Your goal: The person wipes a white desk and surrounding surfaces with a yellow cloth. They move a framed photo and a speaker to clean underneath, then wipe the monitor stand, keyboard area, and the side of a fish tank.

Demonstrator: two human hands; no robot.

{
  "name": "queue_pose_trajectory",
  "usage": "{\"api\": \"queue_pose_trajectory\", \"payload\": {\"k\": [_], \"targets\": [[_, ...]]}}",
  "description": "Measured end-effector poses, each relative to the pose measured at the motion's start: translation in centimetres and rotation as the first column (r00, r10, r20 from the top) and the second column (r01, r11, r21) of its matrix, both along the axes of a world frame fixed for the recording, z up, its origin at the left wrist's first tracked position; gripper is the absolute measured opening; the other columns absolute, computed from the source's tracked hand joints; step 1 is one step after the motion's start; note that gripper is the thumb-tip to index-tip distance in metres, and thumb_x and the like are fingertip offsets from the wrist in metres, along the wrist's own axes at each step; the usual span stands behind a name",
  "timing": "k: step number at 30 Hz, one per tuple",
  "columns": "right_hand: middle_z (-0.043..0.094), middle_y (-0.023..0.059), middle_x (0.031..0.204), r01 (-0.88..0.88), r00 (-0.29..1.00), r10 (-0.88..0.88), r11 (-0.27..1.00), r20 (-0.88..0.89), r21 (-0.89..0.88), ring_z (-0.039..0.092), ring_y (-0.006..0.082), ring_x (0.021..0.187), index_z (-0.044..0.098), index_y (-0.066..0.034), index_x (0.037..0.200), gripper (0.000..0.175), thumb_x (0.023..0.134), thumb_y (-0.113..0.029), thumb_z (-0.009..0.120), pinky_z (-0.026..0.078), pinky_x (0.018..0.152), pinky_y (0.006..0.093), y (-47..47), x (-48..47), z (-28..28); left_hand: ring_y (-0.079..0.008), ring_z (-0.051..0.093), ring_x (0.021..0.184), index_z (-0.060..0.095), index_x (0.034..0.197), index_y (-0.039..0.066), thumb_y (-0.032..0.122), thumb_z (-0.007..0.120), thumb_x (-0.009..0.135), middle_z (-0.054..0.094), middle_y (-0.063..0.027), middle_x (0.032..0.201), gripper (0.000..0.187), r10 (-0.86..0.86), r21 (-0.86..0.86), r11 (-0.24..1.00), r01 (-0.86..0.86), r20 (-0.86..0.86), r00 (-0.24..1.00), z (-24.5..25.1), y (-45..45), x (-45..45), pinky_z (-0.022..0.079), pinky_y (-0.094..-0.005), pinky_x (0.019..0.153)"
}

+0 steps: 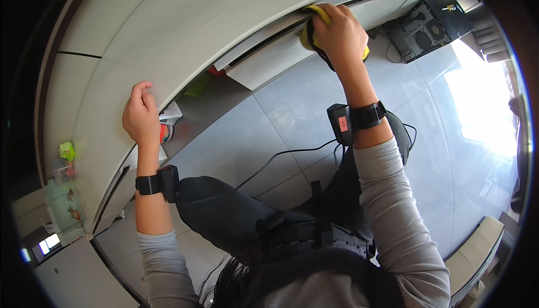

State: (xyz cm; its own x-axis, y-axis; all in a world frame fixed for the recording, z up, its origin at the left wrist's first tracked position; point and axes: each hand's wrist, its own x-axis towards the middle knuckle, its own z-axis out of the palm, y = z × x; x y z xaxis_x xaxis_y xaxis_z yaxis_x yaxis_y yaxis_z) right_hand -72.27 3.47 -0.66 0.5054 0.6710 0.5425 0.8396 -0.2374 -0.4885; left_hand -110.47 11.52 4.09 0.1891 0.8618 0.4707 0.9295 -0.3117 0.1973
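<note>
My right hand [342, 34] is closed around a yellow and black cloth [309, 38], at the front edge of a long white cabinet [189, 26], above its drawer front [265, 57]. The cloth touches the cabinet's edge; its far side is hidden by my fingers. My left hand [142, 112] is over the cabinet top near the same edge, fingers loosely curled, with nothing visible in it. Whether it rests on the surface I cannot tell. Both wrists wear black straps with small boxes.
A computer case with an open side [423, 30] stands at the right on grey floor tiles [269, 118]. Below my left hand, an open compartment holds a red can-like item [165, 133] and papers [170, 112]. A glass tank [65, 211] is at the far left. A black cable [286, 151] crosses before my knees.
</note>
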Motion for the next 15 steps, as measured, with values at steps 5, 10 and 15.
{"api": "queue_pose_trajectory", "payload": {"k": [5, 10, 15], "targets": [[0.065, 0.0079, 0.091, -0.047, 0.973, 0.082, 0.986, -0.216, 0.162, 0.066, 0.0312, 0.084, 0.071, -0.0137, 0.098, 0.021, 0.077, -0.02, 0.069, 0.054, 0.071, 0.0399, 0.4, -6.9, -0.6, -0.0239, 0.063, 0.071, 0.067, 0.1, 0.02, 0.015, 0.049, 0.089, 0.068, -0.0024, 0.079, 0.022, -0.007, 0.047, 0.999, 0.01, -0.051, 0.999, -0.1, 0.2, -0.2, 0.047, -0.038, 0.063], [0.064, 0.0018, 0.086, -0.373, 0.924, 0.382, 0.909, -0.014, 0.185, 0.066, 0.0249, 0.074, 0.071, -0.0175, 0.097, 0.023, 0.074, -0.014, 0.07, 0.054, 0.062, 0.0364, -0.1, -10.5, -1.4, -0.0239, 0.062, 0.071, 0.067, 0.101, 0.02, 0.015, 0.049, 0.088, 0.068, -0.0026, 0.079, 0.023, -0.02, 0.012, 1.0, 0.02, -0.012, 1.0, 0.1, 0.0, -0.1, 0.047, -0.038, 0.062], [0.065, 0.0021, 0.089, -0.167, 0.979, 0.161, 0.985, 0.128, 0.034, 0.067, 0.0259, 0.076, 0.071, -0.0222, 0.102, 0.023, 0.079, -0.019, 0.067, 0.054, 0.063, 0.0377, -0.4, -1.0, -0.5, -0.0243, 0.063, 0.072, 0.067, 0.101, 0.02, 0.015, 0.048, 0.088, 0.068, -0.003, 0.08, 0.023, -0.029, -0.015, 0.999, 0.029, 0.008, 1.0, 0.2, 0.0, -0.2, 0.046, -0.0381, 0.062]]}}
